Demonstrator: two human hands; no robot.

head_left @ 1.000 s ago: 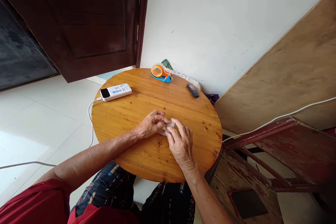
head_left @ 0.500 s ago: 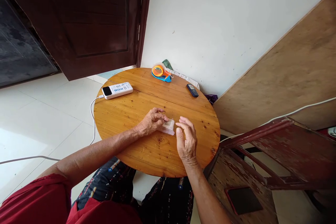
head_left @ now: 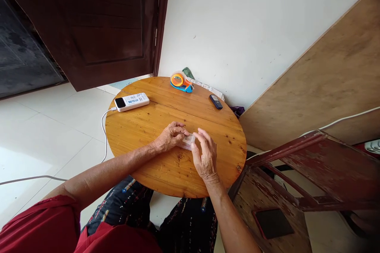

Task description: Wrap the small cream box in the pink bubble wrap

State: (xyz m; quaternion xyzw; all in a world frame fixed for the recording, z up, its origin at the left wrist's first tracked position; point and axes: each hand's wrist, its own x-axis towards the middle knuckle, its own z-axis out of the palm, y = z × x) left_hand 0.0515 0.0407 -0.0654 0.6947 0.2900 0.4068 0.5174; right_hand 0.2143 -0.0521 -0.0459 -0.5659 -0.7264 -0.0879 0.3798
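A small, flat, clear-wrapped packet (head_left: pixel 187 141) with a pale, faintly printed top lies on the round wooden table (head_left: pixel 142 126). My left hand (head_left: pixel 172 136) grips its left part, fingers over the top and wrist resting on the wood. At the packet's right end is my right hand (head_left: pixel 205 154), its thumb and forefinger closed about the edge and the other fingers curved above. Both hands partly cover the packet, so its full shape and contents are hidden.
Near the table's far edge stands an orange and blue tape dispenser (head_left: pixel 180 82). A dark blue phone-like device (head_left: pixel 215 102) lies right of it. To the left, a white power bank (head_left: pixel 132 102) has a cable attached. A wooden chair (head_left: pixel 273 189) bears a dark tablet (head_left: pixel 273 223).
My right hand has moved left, from just beside the packet to its right end. My left hand keeps its hold on the packet. The view has shifted slightly.
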